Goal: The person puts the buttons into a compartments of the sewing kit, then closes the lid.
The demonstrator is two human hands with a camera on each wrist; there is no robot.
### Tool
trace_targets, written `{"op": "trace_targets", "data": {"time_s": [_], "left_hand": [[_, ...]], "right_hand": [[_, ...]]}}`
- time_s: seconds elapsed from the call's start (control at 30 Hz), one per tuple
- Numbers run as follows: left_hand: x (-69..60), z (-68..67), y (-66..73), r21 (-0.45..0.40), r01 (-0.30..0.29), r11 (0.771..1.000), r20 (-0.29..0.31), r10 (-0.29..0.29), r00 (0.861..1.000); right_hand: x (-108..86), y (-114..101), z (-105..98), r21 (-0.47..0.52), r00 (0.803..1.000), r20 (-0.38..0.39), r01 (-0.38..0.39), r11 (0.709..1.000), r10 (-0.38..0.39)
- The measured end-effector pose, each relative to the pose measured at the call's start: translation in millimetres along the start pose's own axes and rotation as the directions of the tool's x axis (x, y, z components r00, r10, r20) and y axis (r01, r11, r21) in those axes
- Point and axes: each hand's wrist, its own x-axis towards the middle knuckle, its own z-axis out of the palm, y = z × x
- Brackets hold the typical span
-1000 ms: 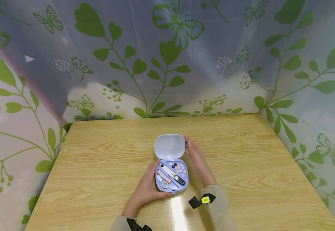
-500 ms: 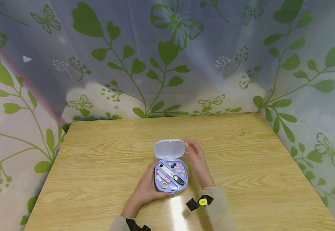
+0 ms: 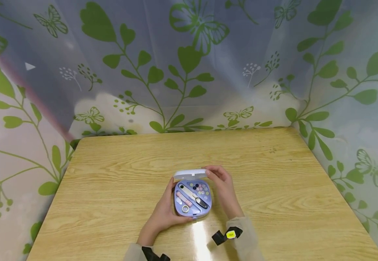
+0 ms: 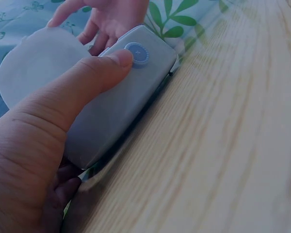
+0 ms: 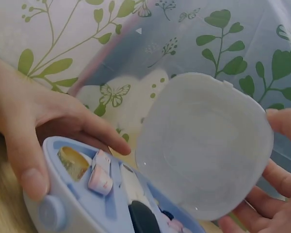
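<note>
A lilac sewing box point(image 3: 195, 211) lies on the table with its pale lid point(image 3: 190, 174) raised on the far-side hinge. My left hand point(image 3: 163, 213) grips the base from the left; in the left wrist view its thumb point(image 4: 94, 77) touches the round catch point(image 4: 138, 53) on the front. On the lid's right edge, my right hand point(image 3: 223, 186) holds the rim with its fingertips. Inside the base are small buttons point(image 3: 202, 188), a slim white tool with a black end point(image 3: 202, 203), a pink-and-white roll point(image 3: 184, 199) and a gold ring point(image 3: 185, 208).
The wood-grain table point(image 3: 117, 174) runs out on both sides of the box. A leaf-and-butterfly patterned curtain point(image 3: 136, 90) hangs along its back and sides. Black straps with small cameras point(image 3: 227, 235) sit on both wrists.
The lid has tilted from nearly fully open toward the base, and my right hand has come nearer with it. My left hand keeps its grip on the base.
</note>
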Motion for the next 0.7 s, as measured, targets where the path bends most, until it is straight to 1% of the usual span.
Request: {"op": "trace_targets", "data": {"time_s": [0.1,0.17,0.3,0.43,0.5,0.57,0.7], "left_hand": [[-0.7,-0.5,0.2,0.010,-0.006,1.000,0.001,0.006,1.000],[-1.3,-0.7,0.8,0.016,0.004,1.000,0.002,-0.004,1.000],[-1.8,-0.9,2.2,0.016,0.034,0.999,0.004,-0.034,0.999],[-2.0,-0.9,3.2,0.015,0.052,0.999,0.005,-0.052,0.999],[-2.1,-0.8,3.3,0.011,0.056,0.998,0.008,-0.057,0.998],[-2.1,-0.6,3.2,0.008,0.054,0.999,0.014,-0.054,0.998],[-2.0,-0.4,3.6,0.022,0.041,0.999,0.022,-0.042,0.999]], "right_hand": [[-4.1,4.4,-8.0,-0.015,0.996,0.085,-0.025,1.000,0.027],[-6.7,7.3,-13.3,-0.025,0.987,0.152,-0.049,0.998,0.052],[-11.5,14.4,-23.8,-0.011,0.957,0.270,-0.106,0.994,0.105],[-15.0,20.4,-32.4,0.007,0.930,0.341,-0.150,0.989,0.139],[-15.7,23.4,-36.4,0.023,0.917,0.376,-0.157,0.987,0.137],[-16.3,26.7,-40.8,0.039,0.904,0.411,-0.145,0.989,0.116],[-16.7,35.1,-47.9,0.058,0.886,0.461,-0.083,0.995,0.047]]}}
